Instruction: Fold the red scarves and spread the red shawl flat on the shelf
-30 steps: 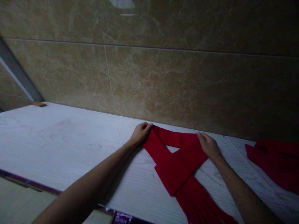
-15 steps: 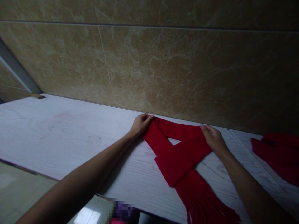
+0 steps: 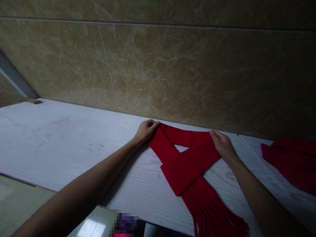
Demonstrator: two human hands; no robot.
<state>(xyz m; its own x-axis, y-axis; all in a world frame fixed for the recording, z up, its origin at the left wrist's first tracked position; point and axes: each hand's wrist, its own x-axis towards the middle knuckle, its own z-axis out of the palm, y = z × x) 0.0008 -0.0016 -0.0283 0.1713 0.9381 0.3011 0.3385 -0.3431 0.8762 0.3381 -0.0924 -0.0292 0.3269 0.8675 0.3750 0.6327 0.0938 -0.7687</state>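
Together, two hands (image 3: 145, 132) (image 3: 224, 144) pinch one fringed red scarf (image 3: 189, 164) by its far bends, near one other red cloth (image 3: 293, 163).

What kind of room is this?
Possibly an indoor workroom for textiles, though I can't be certain: a long white wood-grain table stands against a marble-look tiled wall, with a fringed red scarf and more red fabric on it.
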